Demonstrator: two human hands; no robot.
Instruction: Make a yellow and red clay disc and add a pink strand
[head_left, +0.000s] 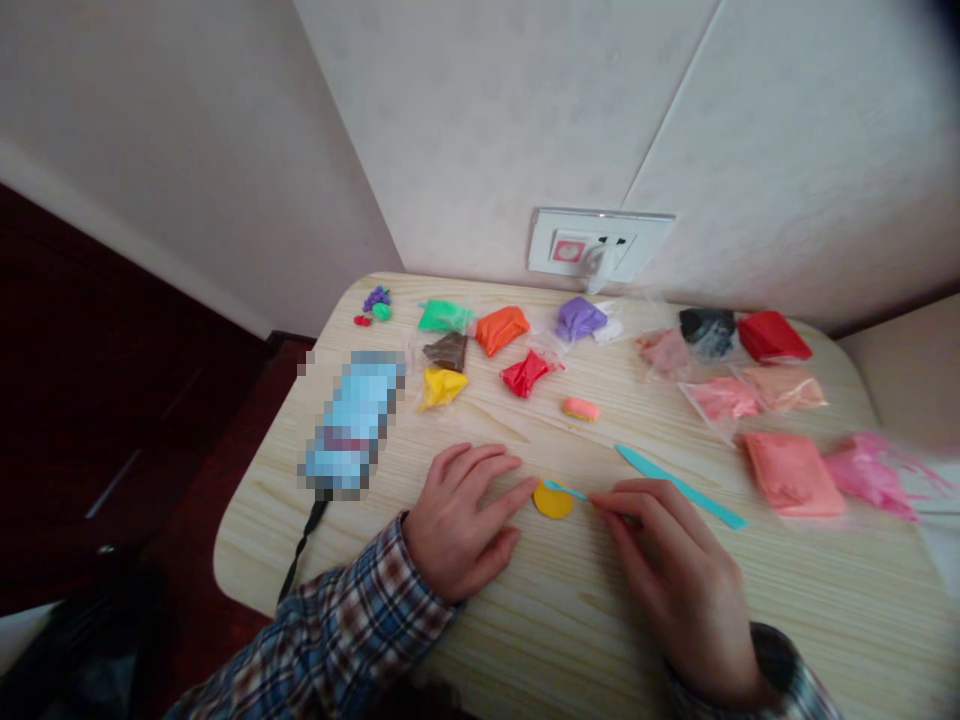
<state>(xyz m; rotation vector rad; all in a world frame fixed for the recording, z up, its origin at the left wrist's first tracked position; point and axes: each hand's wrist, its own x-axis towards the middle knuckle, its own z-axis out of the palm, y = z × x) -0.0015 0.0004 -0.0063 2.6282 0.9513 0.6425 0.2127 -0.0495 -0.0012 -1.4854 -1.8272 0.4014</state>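
A flat round disc of yellow clay (553,503) lies on the wooden table between my hands. My left hand (469,520) rests at its left with fingers spread, the index fingertip touching or almost touching the disc's edge. Between the thumb and fingers of my right hand (667,570) is a thin light-blue modelling tool (574,492), its tip on the upper part of the disc. Beyond the disc sits a small pink and yellow clay piece (582,408). A flat turquoise clay knife (679,487) lies above my right hand.
Bags of coloured clay, such as yellow (442,388), orange (502,329) and red (774,337), line the far and right sides of the table (480,660). Small clay fruits (377,300) stand far left. A blurred-out phone (356,420) with a cable (304,545) lies left.
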